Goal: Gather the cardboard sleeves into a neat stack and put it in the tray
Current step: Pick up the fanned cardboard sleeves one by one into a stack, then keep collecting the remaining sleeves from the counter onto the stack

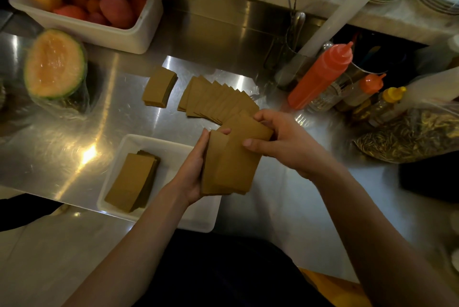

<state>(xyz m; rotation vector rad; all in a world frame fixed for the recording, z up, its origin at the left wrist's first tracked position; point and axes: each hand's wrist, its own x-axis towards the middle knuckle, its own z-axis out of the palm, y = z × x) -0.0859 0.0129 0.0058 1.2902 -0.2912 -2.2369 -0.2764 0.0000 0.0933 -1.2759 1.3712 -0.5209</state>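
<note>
brown cardboard sleeves (231, 160) are gripped and squared between the left hand (192, 172) and right hand (280, 142); next, lowering into the tray (171, 151) at eight o'clock seems needed.

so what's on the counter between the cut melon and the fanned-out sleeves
In the head view, one small neat stack of sleeves lies between the cut melon and the fanned-out sleeves; otherwise it is bare steel counter.

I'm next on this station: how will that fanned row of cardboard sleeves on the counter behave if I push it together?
The fanned row looks like flat, thin cardboard, so probably light and fairly stiff. On the shiny steel counter the pieces will likely slide easily. Since they only overlap loosely, they may skew rather than square up, which may be why both the left hand and right hand hold the bundle.
</note>
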